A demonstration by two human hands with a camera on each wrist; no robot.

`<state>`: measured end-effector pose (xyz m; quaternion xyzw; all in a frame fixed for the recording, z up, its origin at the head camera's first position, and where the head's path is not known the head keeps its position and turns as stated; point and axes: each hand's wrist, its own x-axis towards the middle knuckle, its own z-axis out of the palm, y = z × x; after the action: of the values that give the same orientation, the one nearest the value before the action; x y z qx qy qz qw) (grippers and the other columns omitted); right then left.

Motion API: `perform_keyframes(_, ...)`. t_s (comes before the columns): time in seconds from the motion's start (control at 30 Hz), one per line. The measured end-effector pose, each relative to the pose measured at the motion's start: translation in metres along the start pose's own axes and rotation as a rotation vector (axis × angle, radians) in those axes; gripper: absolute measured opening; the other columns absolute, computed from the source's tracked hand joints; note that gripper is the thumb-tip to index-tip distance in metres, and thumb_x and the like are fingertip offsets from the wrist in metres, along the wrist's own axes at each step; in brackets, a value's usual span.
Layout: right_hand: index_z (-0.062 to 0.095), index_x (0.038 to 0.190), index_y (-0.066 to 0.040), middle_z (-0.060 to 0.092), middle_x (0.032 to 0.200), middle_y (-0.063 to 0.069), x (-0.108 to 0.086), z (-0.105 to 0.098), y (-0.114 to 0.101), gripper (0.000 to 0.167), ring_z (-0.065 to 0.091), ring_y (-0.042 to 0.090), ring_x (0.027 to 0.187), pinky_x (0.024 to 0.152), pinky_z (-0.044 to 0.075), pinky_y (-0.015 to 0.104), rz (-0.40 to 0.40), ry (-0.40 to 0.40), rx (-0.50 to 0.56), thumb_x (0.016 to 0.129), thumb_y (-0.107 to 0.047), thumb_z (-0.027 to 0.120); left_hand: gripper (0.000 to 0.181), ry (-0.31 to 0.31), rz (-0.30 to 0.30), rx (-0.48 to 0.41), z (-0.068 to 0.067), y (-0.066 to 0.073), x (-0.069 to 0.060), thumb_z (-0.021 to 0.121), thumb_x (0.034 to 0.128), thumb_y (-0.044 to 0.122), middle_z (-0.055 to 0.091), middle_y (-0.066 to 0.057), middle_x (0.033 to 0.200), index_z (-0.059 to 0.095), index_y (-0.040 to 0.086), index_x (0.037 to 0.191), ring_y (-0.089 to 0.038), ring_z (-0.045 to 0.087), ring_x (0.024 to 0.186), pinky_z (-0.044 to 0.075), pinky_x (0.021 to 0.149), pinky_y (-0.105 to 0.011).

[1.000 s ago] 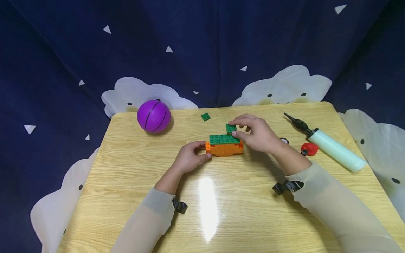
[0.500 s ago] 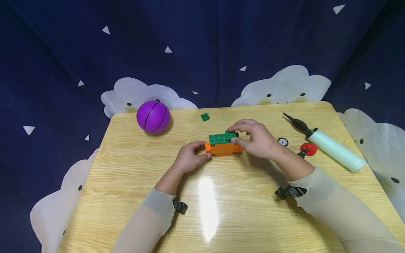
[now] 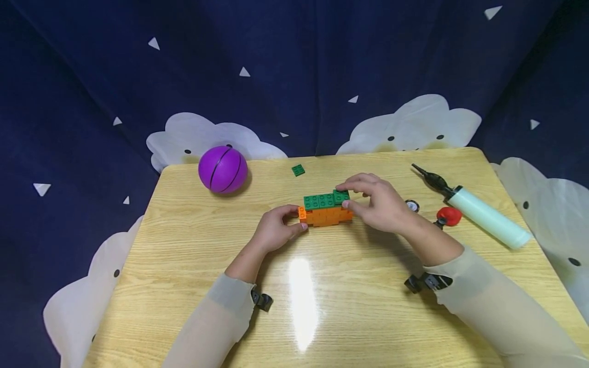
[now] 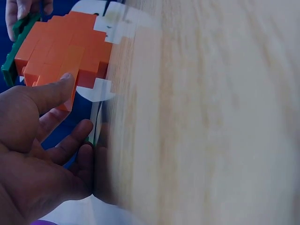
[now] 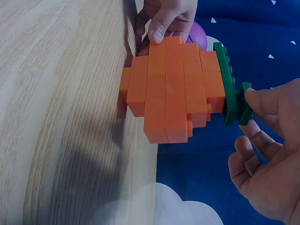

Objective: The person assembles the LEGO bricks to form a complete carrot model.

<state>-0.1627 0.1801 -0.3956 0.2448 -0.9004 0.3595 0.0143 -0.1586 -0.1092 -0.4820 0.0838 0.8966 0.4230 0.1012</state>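
An orange brick build [image 3: 324, 217] stands upright on the table, stepped along its sides in the wrist views. Green plates [image 3: 317, 202] line its top. My left hand [image 3: 276, 229] grips the build's left end, thumb on the near face and fingers behind. Between thumb and fingers of my right hand [image 3: 381, 205] is a small square green plate [image 5: 245, 103]. It sits over the right end of the green row, with a narrow gap showing in the right wrist view. Whether its studs are joined there, I cannot tell.
A loose green plate [image 3: 298, 170] lies near the table's back edge. The purple ball [image 3: 223, 169] is at back left. Rightward are a black-and-white disc [image 3: 412, 205], a red rubbery-looking object [image 3: 449, 216] and a pale green hand pump [image 3: 489, 216] with a black nozzle.
My right hand has brought the small green plate from behind the build onto its green top, then slid it right to the end. My left hand stays still.
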Motion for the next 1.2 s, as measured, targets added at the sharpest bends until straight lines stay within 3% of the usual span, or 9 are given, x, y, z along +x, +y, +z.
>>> perform_keyframes(0.13,0.071,0.134,-0.018,0.063,0.132,0.004,-0.003,-0.004,0.002,0.038,0.064,0.028,0.107,0.084,0.055,0.047,-0.013,-0.002,0.006,0.096,-0.016,0.075,0.048,-0.001,0.004,0.002,0.0,-0.001,0.0,0.083,0.09,0.036,0.07,0.004,0.127,0.069,0.019,0.133,-0.021,0.062,0.12,0.049,0.103,-0.044)
perform_keyframes(0.23,0.069,0.137,-0.017,0.062,0.129,0.005,-0.004,-0.005,0.005,0.041,0.066,0.026,0.102,0.086,0.057,0.047,-0.004,-0.017,0.029,0.096,-0.012,0.073,0.048,-0.001,0.004,0.0,0.0,-0.001,0.0,0.083,0.0898,0.036,0.07,0.004,0.127,0.069,0.019,0.133,-0.021,0.062,0.119,0.05,0.102,-0.044)
perform_keyframes(0.5,0.069,0.137,-0.012,0.061,0.125,0.008,-0.005,-0.004,0.012,0.04,0.064,0.028,0.108,0.091,0.057,0.046,0.013,-0.043,0.129,0.097,-0.007,0.073,0.047,-0.002,0.007,-0.002,-0.001,-0.001,0.0,0.083,0.0898,0.036,0.07,0.003,0.126,0.07,0.019,0.132,-0.021,0.062,0.121,0.049,0.104,-0.043)
perform_keyframes(0.83,0.068,0.136,-0.009,0.058,0.129,0.008,-0.002,-0.004,0.019,0.04,0.063,0.027,0.11,0.092,0.052,0.023,0.09,-0.082,0.3,0.097,-0.007,0.072,0.047,0.004,0.01,-0.005,0.0,-0.001,0.0,0.084,0.0888,0.034,0.071,0.003,0.124,0.07,0.018,0.131,-0.021,0.063,0.121,0.049,0.104,-0.043)
perform_keyframes(1.2,0.069,0.135,-0.006,0.058,0.129,0.011,0.002,0.0,0.022,0.04,0.054,0.025,0.102,0.081,0.048,0.025,0.126,-0.092,0.366,0.096,-0.005,0.07,0.048,0.001,-0.001,-0.012,0.001,0.0,0.001,0.084,0.0894,0.034,0.071,0.003,0.124,0.07,0.018,0.133,-0.021,0.062,0.122,0.049,0.105,-0.043)
